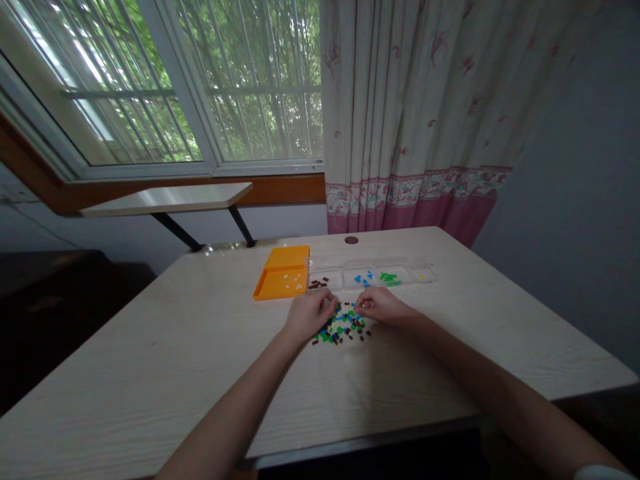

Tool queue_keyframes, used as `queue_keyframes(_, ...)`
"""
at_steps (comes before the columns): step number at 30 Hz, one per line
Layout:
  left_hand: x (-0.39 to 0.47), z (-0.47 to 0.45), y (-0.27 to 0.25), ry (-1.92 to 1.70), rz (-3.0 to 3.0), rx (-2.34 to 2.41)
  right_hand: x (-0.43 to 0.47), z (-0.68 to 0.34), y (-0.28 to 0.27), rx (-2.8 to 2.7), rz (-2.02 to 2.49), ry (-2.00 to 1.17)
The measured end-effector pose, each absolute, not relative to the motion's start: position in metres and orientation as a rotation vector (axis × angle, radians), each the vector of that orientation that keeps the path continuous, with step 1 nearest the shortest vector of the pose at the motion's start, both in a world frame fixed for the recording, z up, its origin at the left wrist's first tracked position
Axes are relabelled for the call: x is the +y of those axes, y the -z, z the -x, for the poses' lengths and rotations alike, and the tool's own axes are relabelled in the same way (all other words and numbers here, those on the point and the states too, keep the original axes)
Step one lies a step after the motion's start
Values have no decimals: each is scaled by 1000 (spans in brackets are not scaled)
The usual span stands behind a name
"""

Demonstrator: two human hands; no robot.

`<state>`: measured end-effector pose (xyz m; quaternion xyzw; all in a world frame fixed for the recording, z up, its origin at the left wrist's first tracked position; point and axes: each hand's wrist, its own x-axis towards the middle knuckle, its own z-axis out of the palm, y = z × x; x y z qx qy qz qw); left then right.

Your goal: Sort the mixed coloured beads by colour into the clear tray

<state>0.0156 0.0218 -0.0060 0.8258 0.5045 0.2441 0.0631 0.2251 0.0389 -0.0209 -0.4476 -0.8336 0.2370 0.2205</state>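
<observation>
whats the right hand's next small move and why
Perhaps move a green piece from the mixed pile into the clear compartment holding green ones: the right hand is at the pile's edge, and the compartments look sorted by colour.

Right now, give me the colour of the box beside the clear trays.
The box is orange, best in head view.

Orange plastic box [288, 256], 8 o'clock: no readable lettering.
Clear compartment tray [343, 279], 4 o'clock: no readable label.
Floral curtain [415, 120], 1 o'clock: no readable words.
</observation>
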Motion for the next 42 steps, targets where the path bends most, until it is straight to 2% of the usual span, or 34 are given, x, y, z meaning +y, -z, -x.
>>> queue_keyframes(5,18,-19,7,-674,-2541,1378,40,-223,30,-2262,1206,-642)
queue_keyframes(21,12,-23,4,-756,-2571,1256,31,-214,29,-2032,1029,-929)
queue_keyframes(31,14,-24,5,-903,-2353,1298,22,-211,21,-2031,1025,-549)
queue_keyframes(42,13,-24,4,-891,-2314,1227,19,-210,16,-2030,953,-380)
